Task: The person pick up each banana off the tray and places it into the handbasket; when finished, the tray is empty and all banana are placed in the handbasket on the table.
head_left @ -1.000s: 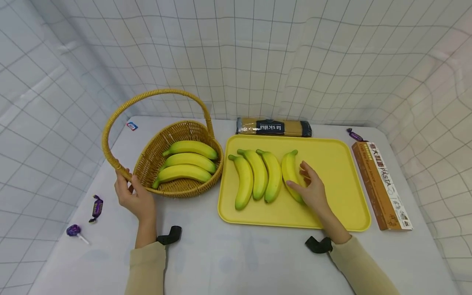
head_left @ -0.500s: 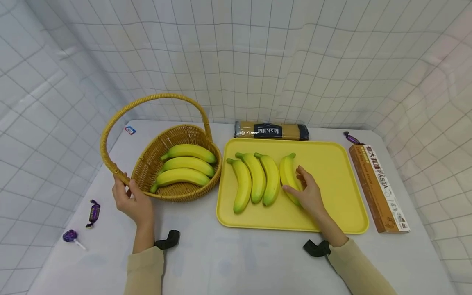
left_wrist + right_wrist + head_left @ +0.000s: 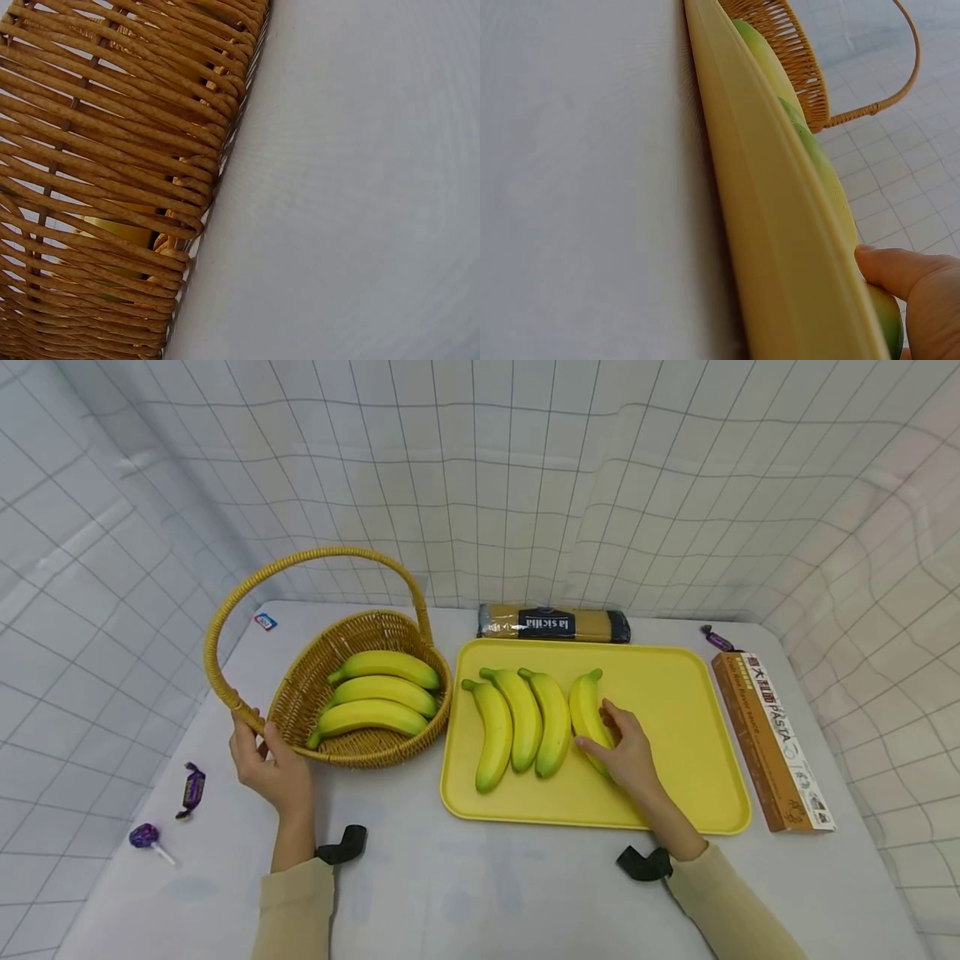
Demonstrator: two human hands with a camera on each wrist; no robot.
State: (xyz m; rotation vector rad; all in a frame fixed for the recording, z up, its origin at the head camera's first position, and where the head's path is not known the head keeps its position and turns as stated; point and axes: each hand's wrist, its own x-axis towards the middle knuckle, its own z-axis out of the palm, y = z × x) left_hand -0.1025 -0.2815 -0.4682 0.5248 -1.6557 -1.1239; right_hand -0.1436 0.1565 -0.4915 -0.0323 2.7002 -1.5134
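In the head view a wicker basket (image 3: pixel 360 762) stands on the left with three bananas (image 3: pixel 371 718) lying side by side in it. My left hand (image 3: pixel 273 768) grips the base of its tall handle (image 3: pixel 225 685) at the near left rim. To the right is a yellow tray (image 3: pixel 675 718) bearing a row of several bananas (image 3: pixel 493 735). Over the rightmost banana (image 3: pixel 585 706) my right hand (image 3: pixel 633 760) holds its lower half, thumb on the left side, fingers on the right. The right wrist view shows that thumb (image 3: pixel 892 266) against the banana (image 3: pixel 887 319); the fingers are mostly hidden there.
Behind the tray lies a pasta packet (image 3: pixel 551 624). A pasta box (image 3: pixel 772 743) lies along its right side, with a purple wrapped candy (image 3: pixel 718 639) behind. Left of the basket are another purple candy (image 3: pixel 192 791), a lollipop (image 3: pixel 146 837) and a small blue-red item (image 3: pixel 266 622).
My right hand's fingers have drawn in slightly around the rightmost banana. The left hand keeps its grip on the basket handle. The whole view has shifted a little.
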